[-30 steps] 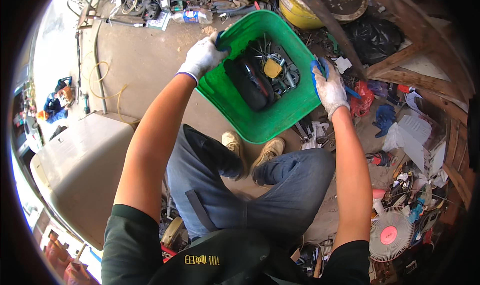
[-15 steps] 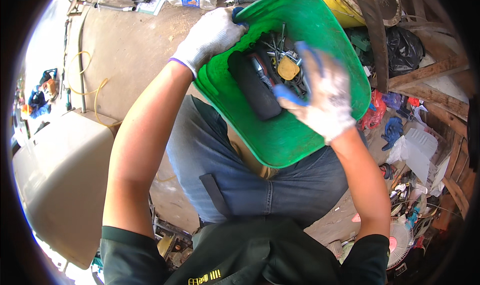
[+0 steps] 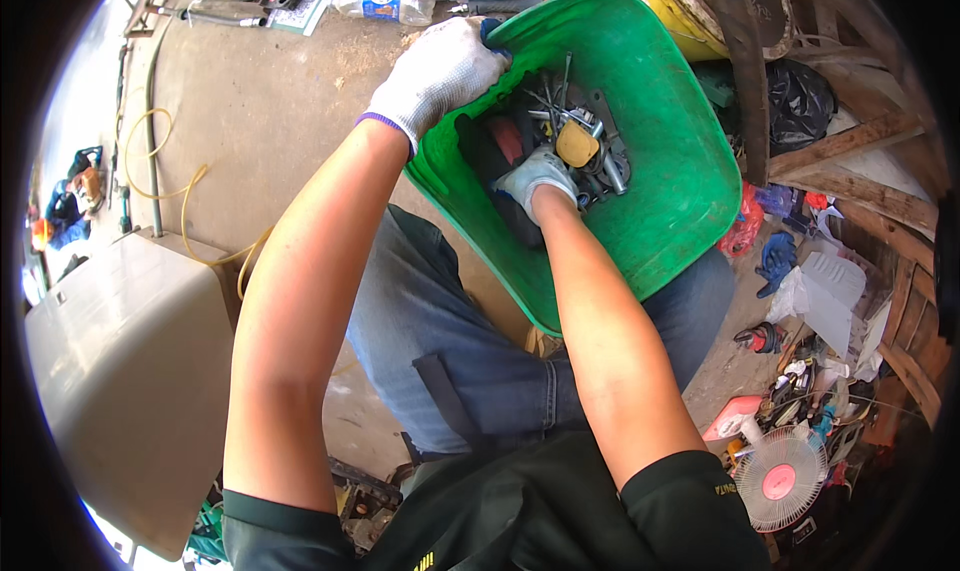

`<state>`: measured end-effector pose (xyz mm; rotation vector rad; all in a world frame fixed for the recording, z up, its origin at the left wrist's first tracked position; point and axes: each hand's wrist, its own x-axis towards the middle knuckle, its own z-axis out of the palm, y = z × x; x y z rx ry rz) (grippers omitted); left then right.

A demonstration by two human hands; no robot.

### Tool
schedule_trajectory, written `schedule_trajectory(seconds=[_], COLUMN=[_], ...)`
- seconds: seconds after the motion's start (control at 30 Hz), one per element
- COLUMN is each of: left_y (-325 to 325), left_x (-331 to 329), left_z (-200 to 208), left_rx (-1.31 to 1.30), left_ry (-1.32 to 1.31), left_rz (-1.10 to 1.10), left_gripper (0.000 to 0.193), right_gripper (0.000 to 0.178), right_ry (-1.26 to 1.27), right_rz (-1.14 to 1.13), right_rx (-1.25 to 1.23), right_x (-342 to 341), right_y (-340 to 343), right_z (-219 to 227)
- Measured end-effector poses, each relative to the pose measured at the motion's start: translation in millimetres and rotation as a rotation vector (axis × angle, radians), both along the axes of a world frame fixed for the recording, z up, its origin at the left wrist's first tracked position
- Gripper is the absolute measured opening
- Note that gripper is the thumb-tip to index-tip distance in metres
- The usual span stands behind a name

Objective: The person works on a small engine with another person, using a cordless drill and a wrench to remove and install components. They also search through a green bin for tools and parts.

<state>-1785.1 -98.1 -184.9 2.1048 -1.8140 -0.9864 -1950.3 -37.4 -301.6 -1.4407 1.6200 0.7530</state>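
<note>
My left hand, in a white glove with blue fingertips, is closed on the upper left rim of a green plastic bin, which is tilted over my lap. My right hand, gloved the same way, reaches down inside the bin. Its fingers are hidden among the contents, so what they hold does not show. Beside it lie a long black case with a red item in it, a yellow tape measure, and several metal tools heaped on the bottom.
A large pale casing stands at left, with a yellow hose near it. A plastic bottle lies at the top. To the right are a yellow bucket, wooden beams, a blue glove and a fan amid clutter.
My right hand has gone from above the right side of the bin down and left into it, beside the black case. My left hand has stayed on the rim.
</note>
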Motion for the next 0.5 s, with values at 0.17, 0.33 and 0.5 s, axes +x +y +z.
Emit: schedule_trajectory(seconds=[0.17,0.33,0.5], left_y=[0.3,0.3,0.0], left_x=[1.7,4.2,5.6], left_z=[1.8,-3.4,-10.9], left_rx=[0.012,-0.069,-0.050], left_ry=[0.025,0.059,0.069], left_rz=[0.005,-0.010,0.006], left_gripper=[0.036,0.037,0.038], right_gripper=[0.047,0.060,0.076], right_ry=[-0.058,-0.255,-0.772], right_rz=[0.152,0.431,-0.320], right_rx=[-0.004,-0.024,-0.340], right_x=[19.0,-47.2,-226.1], right_y=[-4.7,-52.6,-30.6], right_z=[39.2,140.9,283.8])
